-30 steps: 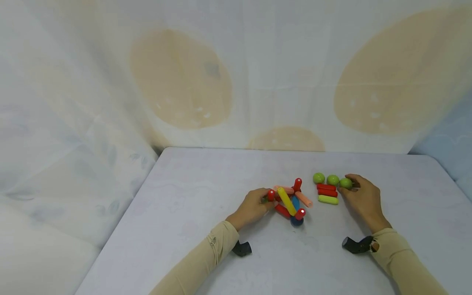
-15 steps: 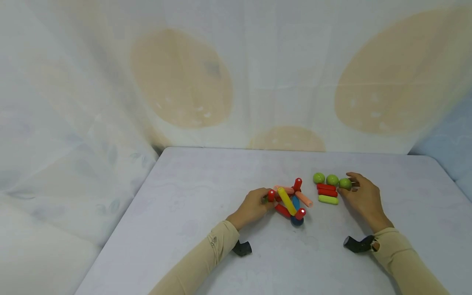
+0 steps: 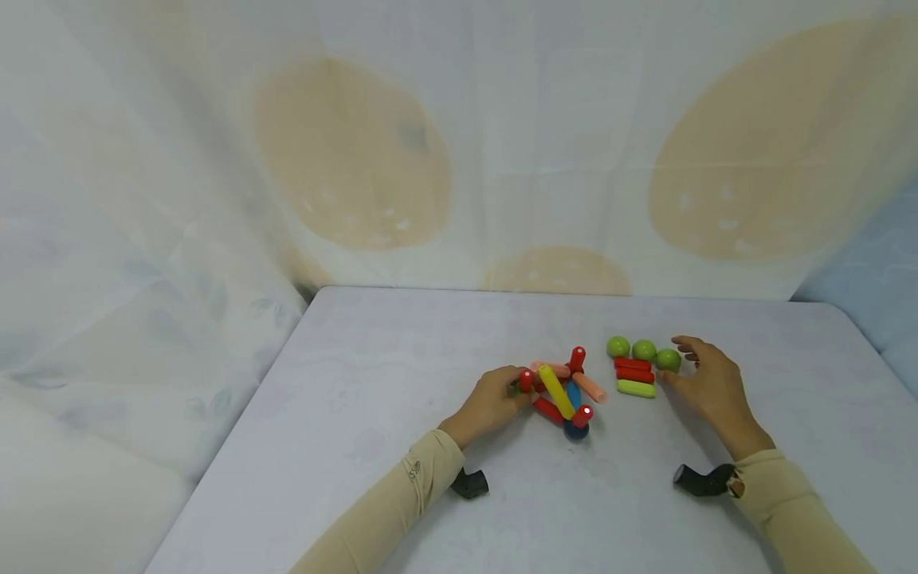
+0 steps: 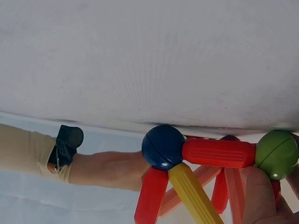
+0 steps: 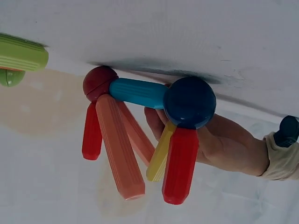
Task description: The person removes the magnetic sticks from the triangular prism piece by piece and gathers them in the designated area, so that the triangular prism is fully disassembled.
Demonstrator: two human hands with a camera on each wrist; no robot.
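L hand (image 3: 489, 402) grip pinches rod-and-ball structure (image 3: 562, 392) on desk (image 3: 358, 414); R hand (image 3: 706, 384) grip relaxed, empty, beside green balls (image 3: 644, 350).

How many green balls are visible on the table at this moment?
4. Three sit in a row beside the right hand: left ball, middle ball, right ball. A fourth green ball is on the stick structure at the left hand. Others may be hidden.

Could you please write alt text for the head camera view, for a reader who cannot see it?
A person's left hand holds one end of a small structure of coloured rods and balls on a pale table. The right hand, fingers relaxed, rests beside three green balls lined up above two red rods and a green rod.
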